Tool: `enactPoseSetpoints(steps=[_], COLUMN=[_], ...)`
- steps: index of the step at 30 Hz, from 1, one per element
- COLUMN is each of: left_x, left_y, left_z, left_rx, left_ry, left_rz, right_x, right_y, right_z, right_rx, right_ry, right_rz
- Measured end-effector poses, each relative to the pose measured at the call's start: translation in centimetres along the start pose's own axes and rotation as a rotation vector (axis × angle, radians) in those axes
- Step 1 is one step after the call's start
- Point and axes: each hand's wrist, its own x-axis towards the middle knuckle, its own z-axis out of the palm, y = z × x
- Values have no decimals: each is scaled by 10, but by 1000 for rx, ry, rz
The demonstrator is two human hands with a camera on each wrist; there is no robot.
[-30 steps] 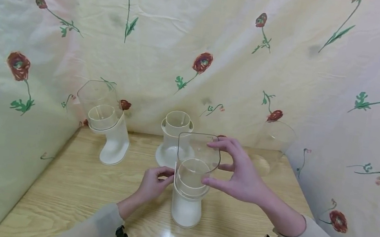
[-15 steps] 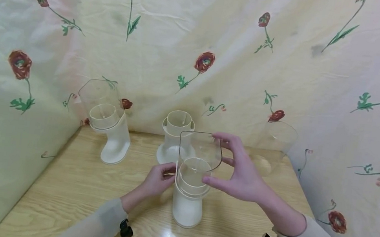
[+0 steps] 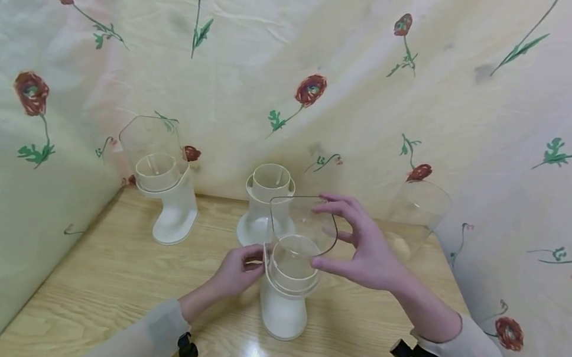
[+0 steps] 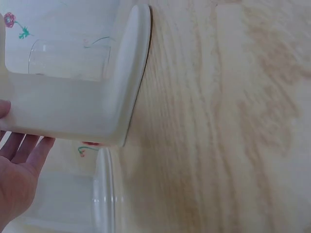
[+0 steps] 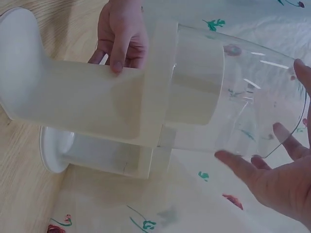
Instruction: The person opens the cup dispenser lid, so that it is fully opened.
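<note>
In front of me stands a white plastic stand (image 3: 284, 316) with a curved foot and a ring-shaped top. A clear plastic container (image 3: 306, 220) with a rounded, squarish open rim sits upright in that ring, around a short inner collar. My left hand (image 3: 239, 269) grips the stand's upright from the left, thumb on one face and fingers behind, as the left wrist view shows. My right hand (image 3: 366, 246) holds the container near its rim, with spread, bent fingers on the far side and the thumb lower on its near wall.
A similar stand (image 3: 173, 224) with a clear container (image 3: 148, 138) stands at the back left. Another white stand (image 3: 262, 199) is behind the near one. A separate clear container (image 3: 424, 210) stands at the back right on the wooden table (image 3: 143, 298). Flowered cloth (image 3: 248, 49) encloses the table.
The container's rim has turned slightly in my right hand, which has risen a little. My left hand keeps its grip on the stand. The head view has shifted slightly.
</note>
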Motion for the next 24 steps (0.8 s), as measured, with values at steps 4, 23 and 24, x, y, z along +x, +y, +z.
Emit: enactPoseSetpoints(steps=[4, 23, 24], left_x=[2, -7, -7], left_y=[4, 11, 12], left_z=[-1, -2, -3], left_rx=[22, 61, 62], left_ry=[5, 58, 64], left_rz=[32, 26, 34], right_x=[-1, 6, 6], right_y=[-7, -2, -5], right_z=[2, 0, 0], right_rx=[-61, -114, -131], right_ry=[35, 17, 25], right_rz=[-2, -84, -85])
